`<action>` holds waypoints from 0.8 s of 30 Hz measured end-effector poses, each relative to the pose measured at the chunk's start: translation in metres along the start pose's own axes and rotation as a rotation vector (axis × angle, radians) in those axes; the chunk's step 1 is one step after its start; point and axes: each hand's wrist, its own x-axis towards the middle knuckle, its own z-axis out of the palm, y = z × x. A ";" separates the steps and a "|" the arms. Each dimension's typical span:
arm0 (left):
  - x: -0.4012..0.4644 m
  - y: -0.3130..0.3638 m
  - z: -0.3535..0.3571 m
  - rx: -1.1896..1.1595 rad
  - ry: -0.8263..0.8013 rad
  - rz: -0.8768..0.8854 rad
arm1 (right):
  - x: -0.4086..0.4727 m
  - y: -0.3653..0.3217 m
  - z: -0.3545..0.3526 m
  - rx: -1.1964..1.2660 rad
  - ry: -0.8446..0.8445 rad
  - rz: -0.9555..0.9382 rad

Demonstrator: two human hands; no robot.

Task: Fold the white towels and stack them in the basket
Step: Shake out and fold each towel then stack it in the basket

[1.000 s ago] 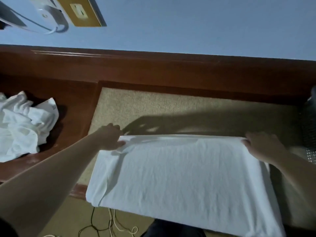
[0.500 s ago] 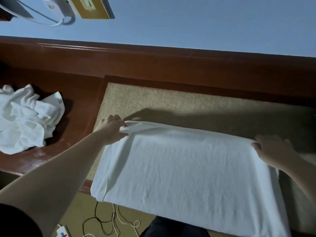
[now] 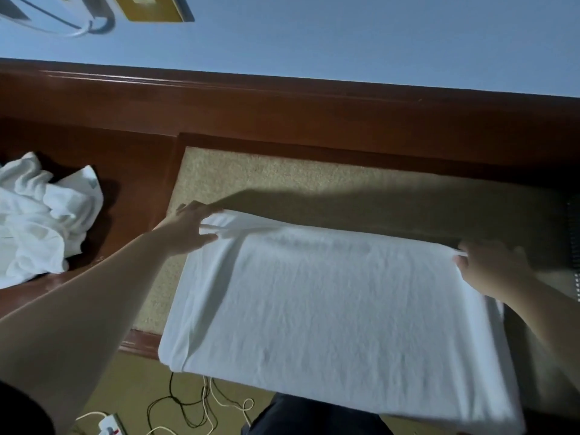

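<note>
- Lying crumpled at the far left, a heap of white towels (image 3: 40,221) sits unfolded on the dark red-brown wooden ledge (image 3: 131,171).
- Below it, on the floor at the bottom left, a white power strip (image 3: 108,426) lies among loose black and white cables (image 3: 194,403).
- Just right of the heap, the left hand (image 3: 188,230) reaches in from the lower left; its fingers (image 3: 204,211) are spread and nearly straight, lying at the far left corner of the folded towel, with the thumb beside the edge of the layers. No curl around the cloth shows.
- Across the middle, the white towel (image 3: 329,302) lies folded into a wide rectangle on the tan carpeted surface (image 3: 282,180); its near edge overhangs the surface's front rim, and its far edge is slightly lifted at the left corner.
- At the towel's far right corner, the right hand (image 3: 492,268) pinches the thin edge of the cloth, fingers curled over it and thumb below.
- At the far right edge, a dark meshed thing (image 3: 574,240) is partly in view; whether it is the basket cannot be told.
- Along the top, a pale blue wall (image 3: 345,36) runs behind the wooden rail (image 3: 282,102).
</note>
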 end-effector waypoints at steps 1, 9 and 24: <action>0.003 0.001 0.003 0.018 0.032 0.043 | 0.000 0.000 0.000 -0.006 0.006 -0.007; 0.026 0.016 -0.003 0.260 0.199 -0.149 | 0.003 0.004 -0.003 0.090 -0.008 -0.005; 0.043 0.059 0.019 0.323 -0.007 0.157 | -0.007 -0.025 -0.028 0.061 -0.082 -0.089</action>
